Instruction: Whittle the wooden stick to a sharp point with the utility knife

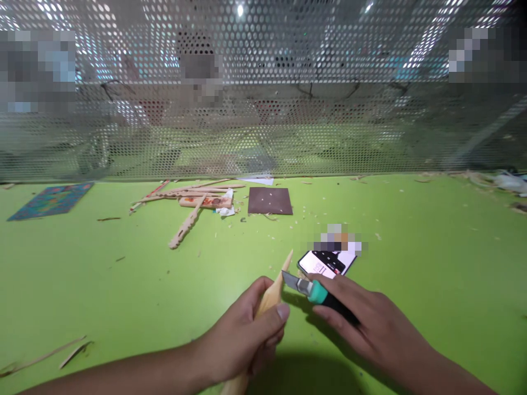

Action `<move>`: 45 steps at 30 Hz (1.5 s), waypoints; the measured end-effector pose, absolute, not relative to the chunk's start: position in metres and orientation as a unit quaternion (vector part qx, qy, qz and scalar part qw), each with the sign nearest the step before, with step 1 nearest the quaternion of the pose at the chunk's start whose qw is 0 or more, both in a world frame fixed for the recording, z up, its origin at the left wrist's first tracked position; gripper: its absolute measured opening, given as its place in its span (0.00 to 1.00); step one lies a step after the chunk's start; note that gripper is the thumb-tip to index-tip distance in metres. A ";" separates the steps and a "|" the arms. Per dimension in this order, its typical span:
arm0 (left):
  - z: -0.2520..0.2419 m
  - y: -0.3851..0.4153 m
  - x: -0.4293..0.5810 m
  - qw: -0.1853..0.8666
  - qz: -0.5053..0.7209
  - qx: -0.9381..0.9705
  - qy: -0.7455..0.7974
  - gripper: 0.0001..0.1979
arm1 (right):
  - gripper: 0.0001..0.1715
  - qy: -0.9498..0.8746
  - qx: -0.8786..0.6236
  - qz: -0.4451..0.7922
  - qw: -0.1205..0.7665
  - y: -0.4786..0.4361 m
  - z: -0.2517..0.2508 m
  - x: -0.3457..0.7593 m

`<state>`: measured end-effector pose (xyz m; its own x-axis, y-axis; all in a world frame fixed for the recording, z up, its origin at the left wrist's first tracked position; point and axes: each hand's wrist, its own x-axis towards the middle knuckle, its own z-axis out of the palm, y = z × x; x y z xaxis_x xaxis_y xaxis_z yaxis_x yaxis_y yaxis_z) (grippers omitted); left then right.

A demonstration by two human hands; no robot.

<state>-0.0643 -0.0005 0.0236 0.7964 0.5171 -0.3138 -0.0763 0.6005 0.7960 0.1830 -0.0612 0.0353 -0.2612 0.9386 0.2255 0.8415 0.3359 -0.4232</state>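
Observation:
My left hand (pixel 247 332) is closed around a pale wooden stick (pixel 276 285) whose pointed tip rises toward the middle of the green table (pixel 432 247). In my right hand (pixel 366 323) I grip a utility knife (pixel 307 288) with a teal and black handle. Its short blade lies against the stick's right side, just below the tip. A phone (pixel 327 262) with a lit screen lies flat just behind the knife.
Several carved wooden strips (pixel 187 211) and a small card lie at the back left, next to a dark brown square sheet (pixel 269 201). A colourful printed sheet (pixel 51 200) is at the far left. Wood shavings (pixel 45 356) are scattered about. A perforated metal screen (pixel 263 93) closes the table's far edge.

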 end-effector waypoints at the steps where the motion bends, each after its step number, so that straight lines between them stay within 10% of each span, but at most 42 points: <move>1: 0.024 -0.001 -0.064 0.849 0.175 0.418 0.273 0.22 | 0.25 -0.788 -0.565 0.111 0.220 -0.061 0.035 0.183; 45: 0.023 -0.003 -0.062 0.839 0.162 0.427 0.295 0.22 | 0.25 -0.720 -0.659 0.134 0.174 -0.060 0.042 0.185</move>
<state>-0.0624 -0.0030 0.0229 0.7734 0.5243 -0.3563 -0.0205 0.5825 0.8126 0.1848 -0.0598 0.0419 -0.0717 0.9947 0.0737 0.9015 0.0962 -0.4219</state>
